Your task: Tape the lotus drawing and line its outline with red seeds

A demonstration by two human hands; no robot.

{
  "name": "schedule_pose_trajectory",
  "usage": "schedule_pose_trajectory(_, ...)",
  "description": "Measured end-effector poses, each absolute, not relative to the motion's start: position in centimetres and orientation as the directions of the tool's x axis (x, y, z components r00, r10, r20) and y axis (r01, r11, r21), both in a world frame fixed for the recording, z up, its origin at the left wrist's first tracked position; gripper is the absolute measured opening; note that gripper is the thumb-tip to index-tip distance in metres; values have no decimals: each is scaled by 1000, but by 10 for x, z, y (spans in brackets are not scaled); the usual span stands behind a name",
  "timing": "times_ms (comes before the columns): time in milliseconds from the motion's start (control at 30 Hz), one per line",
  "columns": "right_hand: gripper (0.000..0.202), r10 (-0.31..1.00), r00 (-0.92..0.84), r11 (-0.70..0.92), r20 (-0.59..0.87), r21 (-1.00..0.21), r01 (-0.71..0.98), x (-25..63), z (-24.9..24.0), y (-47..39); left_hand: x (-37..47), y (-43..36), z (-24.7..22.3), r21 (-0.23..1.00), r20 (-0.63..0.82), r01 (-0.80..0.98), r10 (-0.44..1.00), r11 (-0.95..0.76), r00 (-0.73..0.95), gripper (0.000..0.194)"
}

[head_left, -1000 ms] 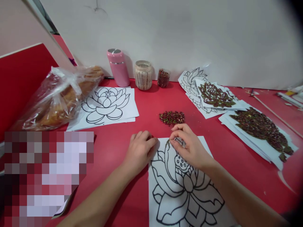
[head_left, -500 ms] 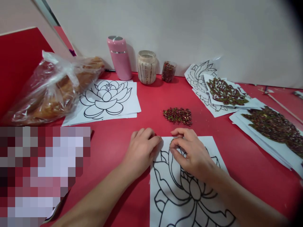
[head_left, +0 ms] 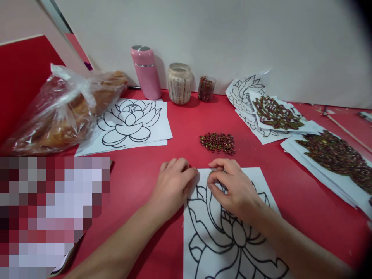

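Note:
A white sheet of paper (head_left: 193,228) with a black lotus outline lies on the red table. At its upper left edge rests my left hand (head_left: 173,186), fingers curled down and closed, thumb tip by the paper's edge; what is under the fingers is hidden. Over the upper part of the drawing is my right hand (head_left: 235,186), thumb and index finger closed in a pinch. Whatever sits between those fingertips is too small or hidden to make out. Just beyond the paper lies a small pile of red and green beans (head_left: 217,143).
At the back stand a pink thermos (head_left: 146,73), a glass jar (head_left: 179,83) and a small clear cup of beans (head_left: 206,88). Left are a plastic bag of bread (head_left: 69,112) and lotus printouts (head_left: 130,128). Bean-covered pictures (head_left: 334,159) are stacked right. A pixelated area hides the lower left.
My right hand's fingertips have shifted very slightly over the drawing, still pinched. My left hand stays in place, and the whole view has moved a touch.

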State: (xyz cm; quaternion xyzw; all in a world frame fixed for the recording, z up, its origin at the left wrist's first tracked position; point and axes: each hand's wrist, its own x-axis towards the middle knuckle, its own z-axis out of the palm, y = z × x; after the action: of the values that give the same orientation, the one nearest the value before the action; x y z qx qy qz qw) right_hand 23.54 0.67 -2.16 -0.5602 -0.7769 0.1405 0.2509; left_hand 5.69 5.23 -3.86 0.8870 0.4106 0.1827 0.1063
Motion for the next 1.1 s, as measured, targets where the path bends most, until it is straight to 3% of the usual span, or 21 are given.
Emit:
schedule_pose_trajectory(767,10,951,-228,304,209,-488,818,244,-20,6,58,52,-35,373,228,689,781,-622,581,20)
schedule_pose_trajectory(1100,14,940,-213,317,266,-455,832,242,-20,8,58,51,-33,358,223,696,781,-622,583,18)
